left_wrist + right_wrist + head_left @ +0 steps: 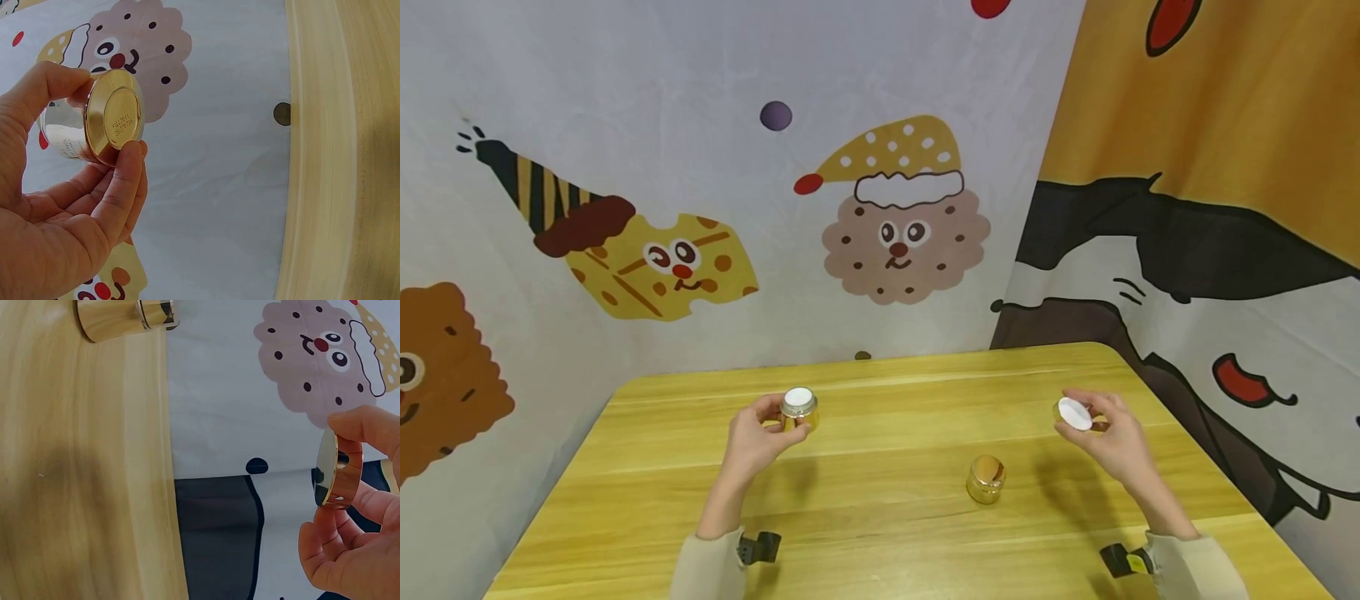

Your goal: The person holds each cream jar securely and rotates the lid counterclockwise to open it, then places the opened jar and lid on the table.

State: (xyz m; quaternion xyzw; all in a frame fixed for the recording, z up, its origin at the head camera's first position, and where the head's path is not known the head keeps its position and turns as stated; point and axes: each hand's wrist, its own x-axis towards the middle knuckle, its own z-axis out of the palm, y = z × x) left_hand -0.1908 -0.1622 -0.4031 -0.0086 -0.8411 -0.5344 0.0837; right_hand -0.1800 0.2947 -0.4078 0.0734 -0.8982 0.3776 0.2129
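Note:
My left hand (760, 433) grips a small gold jar (798, 409) above the wooden table (880, 533); its top shows white. In the left wrist view the jar's (112, 119) gold base faces the camera, pinched between thumb and fingers (125, 181). My right hand (1108, 437) holds a gold lid (1074, 414) with its white inside turned up. The right wrist view shows this lid (337, 469) edge-on between fingertips (369, 428). A second gold jar (986, 478), lid on, stands on the table between my hands, nearer the right one, and shows as the second jar (122, 315) in the right wrist view.
A cartoon-printed cloth backdrop (775, 208) hangs close behind the table, and an orange, black and white cloth (1210, 208) covers the right side. The table's far edge (865, 367) lies just beyond my hands. Wrist camera mounts (758, 547) sit on both sleeves.

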